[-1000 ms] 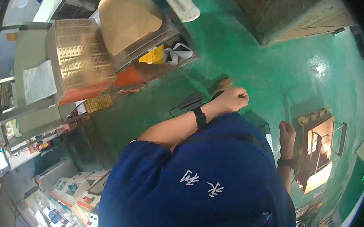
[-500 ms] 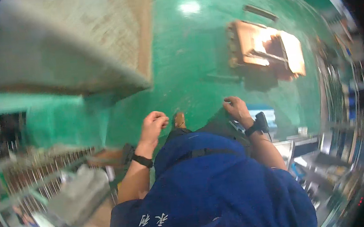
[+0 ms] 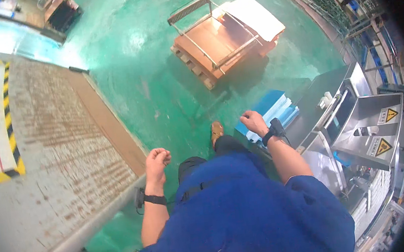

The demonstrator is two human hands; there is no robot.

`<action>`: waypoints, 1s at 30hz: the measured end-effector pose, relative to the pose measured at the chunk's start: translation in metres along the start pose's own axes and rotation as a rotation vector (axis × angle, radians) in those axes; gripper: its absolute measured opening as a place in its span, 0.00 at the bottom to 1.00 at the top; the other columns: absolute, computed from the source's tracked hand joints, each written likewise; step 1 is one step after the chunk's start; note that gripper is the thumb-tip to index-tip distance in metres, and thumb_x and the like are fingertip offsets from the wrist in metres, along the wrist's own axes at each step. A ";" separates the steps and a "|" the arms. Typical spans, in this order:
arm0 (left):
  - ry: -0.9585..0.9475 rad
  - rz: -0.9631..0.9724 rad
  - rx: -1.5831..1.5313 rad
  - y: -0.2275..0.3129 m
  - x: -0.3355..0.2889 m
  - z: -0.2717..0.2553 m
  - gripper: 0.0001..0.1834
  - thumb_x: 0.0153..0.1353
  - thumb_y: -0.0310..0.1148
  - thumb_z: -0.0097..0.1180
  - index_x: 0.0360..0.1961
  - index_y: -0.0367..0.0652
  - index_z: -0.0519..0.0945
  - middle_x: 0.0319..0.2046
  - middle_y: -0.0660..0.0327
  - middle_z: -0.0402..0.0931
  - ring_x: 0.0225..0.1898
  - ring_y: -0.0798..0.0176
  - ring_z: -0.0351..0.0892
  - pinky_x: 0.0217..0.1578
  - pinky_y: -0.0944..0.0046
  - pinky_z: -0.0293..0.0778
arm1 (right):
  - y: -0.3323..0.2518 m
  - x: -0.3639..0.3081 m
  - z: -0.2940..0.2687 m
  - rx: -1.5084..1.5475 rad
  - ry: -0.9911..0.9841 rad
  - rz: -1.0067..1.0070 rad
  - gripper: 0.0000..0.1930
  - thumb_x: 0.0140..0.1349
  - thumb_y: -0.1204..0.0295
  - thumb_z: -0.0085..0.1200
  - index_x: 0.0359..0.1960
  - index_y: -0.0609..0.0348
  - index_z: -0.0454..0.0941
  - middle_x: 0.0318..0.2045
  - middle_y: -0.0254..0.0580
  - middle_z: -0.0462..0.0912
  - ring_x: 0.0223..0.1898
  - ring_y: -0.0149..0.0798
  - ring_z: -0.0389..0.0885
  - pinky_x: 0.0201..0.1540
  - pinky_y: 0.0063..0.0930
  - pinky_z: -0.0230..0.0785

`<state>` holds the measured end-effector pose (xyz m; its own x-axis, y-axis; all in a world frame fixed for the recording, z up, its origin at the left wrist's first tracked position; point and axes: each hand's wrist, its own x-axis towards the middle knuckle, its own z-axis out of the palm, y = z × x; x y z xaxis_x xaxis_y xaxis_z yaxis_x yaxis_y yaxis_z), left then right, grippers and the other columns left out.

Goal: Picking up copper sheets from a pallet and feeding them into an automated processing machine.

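My left hand hangs before me with its fingers curled in and nothing seen in them. Beside it runs the brown edge of a large, scuffed grey table. My right hand is also loosely closed, apparently without anything in it. In the picture it overlaps the near side of a blue stack of flat pieces; whether it touches cannot be told. Each wrist wears a black strap with a small box, the left strap and the right strap.
A wooden pallet carries brown sheets, a metal frame and a white sheet. On the right stands a metal machine with yellow warning labels. Green floor runs between table and pallet. Racks of rods stand far right.
My view has swung to the right. The pallet has shifted toward the middle, the table lies lower on the left, and the machine and blue stack have come into fuller view. Both hands stay loosely closed.
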<state>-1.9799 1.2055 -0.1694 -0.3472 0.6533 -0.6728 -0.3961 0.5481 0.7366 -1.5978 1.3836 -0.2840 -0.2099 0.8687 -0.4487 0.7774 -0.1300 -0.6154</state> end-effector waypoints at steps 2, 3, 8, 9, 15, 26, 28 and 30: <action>-0.040 -0.042 0.007 0.020 0.026 0.009 0.02 0.67 0.26 0.54 0.39 0.41 0.77 0.35 0.61 0.80 0.35 0.66 0.79 0.36 0.65 0.75 | 0.000 0.031 -0.006 0.098 0.020 0.050 0.20 0.59 0.57 0.55 0.40 0.62 0.86 0.38 0.55 0.87 0.43 0.56 0.85 0.50 0.45 0.75; -0.029 -0.056 0.046 0.034 0.043 0.011 0.02 0.67 0.26 0.54 0.39 0.41 0.77 0.34 0.61 0.80 0.35 0.66 0.79 0.36 0.65 0.75 | 0.000 0.044 -0.007 0.107 0.035 0.049 0.20 0.59 0.57 0.55 0.40 0.62 0.86 0.38 0.55 0.87 0.43 0.56 0.85 0.49 0.45 0.75; 0.003 -0.086 0.208 0.118 0.144 0.021 0.04 0.66 0.27 0.55 0.40 0.41 0.77 0.34 0.62 0.80 0.36 0.67 0.79 0.36 0.66 0.75 | -0.013 0.117 -0.023 0.228 0.075 0.120 0.19 0.59 0.58 0.57 0.40 0.63 0.86 0.37 0.54 0.87 0.42 0.52 0.86 0.47 0.41 0.75; 0.018 -0.071 0.217 0.137 0.170 0.020 0.04 0.66 0.27 0.56 0.40 0.42 0.77 0.34 0.62 0.80 0.36 0.67 0.79 0.36 0.66 0.75 | -0.014 0.135 -0.021 0.269 0.097 0.168 0.19 0.59 0.59 0.57 0.40 0.64 0.85 0.37 0.55 0.87 0.42 0.52 0.86 0.46 0.41 0.75; 0.042 -0.142 0.276 0.210 0.390 0.025 0.04 0.65 0.29 0.56 0.40 0.44 0.77 0.33 0.63 0.80 0.33 0.66 0.79 0.36 0.66 0.76 | 0.001 0.256 0.002 0.675 0.204 0.461 0.17 0.64 0.61 0.57 0.41 0.66 0.84 0.33 0.43 0.86 0.36 0.37 0.84 0.41 0.33 0.75; -0.150 -0.025 0.462 0.264 0.828 0.197 0.11 0.65 0.37 0.58 0.44 0.44 0.78 0.40 0.62 0.80 0.43 0.65 0.77 0.42 0.56 0.73 | 0.044 0.433 0.089 0.571 0.740 0.941 0.35 0.64 0.52 0.61 0.61 0.72 0.72 0.53 0.60 0.83 0.54 0.51 0.82 0.59 0.39 0.71; -0.129 0.082 0.532 0.264 0.877 0.235 0.16 0.65 0.39 0.58 0.49 0.41 0.79 0.45 0.60 0.80 0.47 0.63 0.77 0.46 0.55 0.73 | 0.038 0.452 0.089 0.642 0.763 0.969 0.35 0.64 0.52 0.61 0.61 0.72 0.72 0.51 0.58 0.83 0.52 0.50 0.83 0.58 0.39 0.72; -0.088 0.216 0.627 0.265 0.927 0.261 0.22 0.66 0.41 0.58 0.55 0.38 0.78 0.50 0.57 0.80 0.52 0.59 0.76 0.51 0.54 0.72 | 0.012 0.473 0.062 0.717 0.705 0.963 0.34 0.64 0.52 0.62 0.60 0.72 0.72 0.49 0.57 0.84 0.50 0.48 0.83 0.56 0.39 0.73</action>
<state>-2.1847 2.0924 -0.5800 -0.2819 0.8083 -0.5168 0.2534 0.5823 0.7725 -1.7244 1.7630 -0.5441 0.7346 0.3258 -0.5952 -0.0711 -0.8353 -0.5451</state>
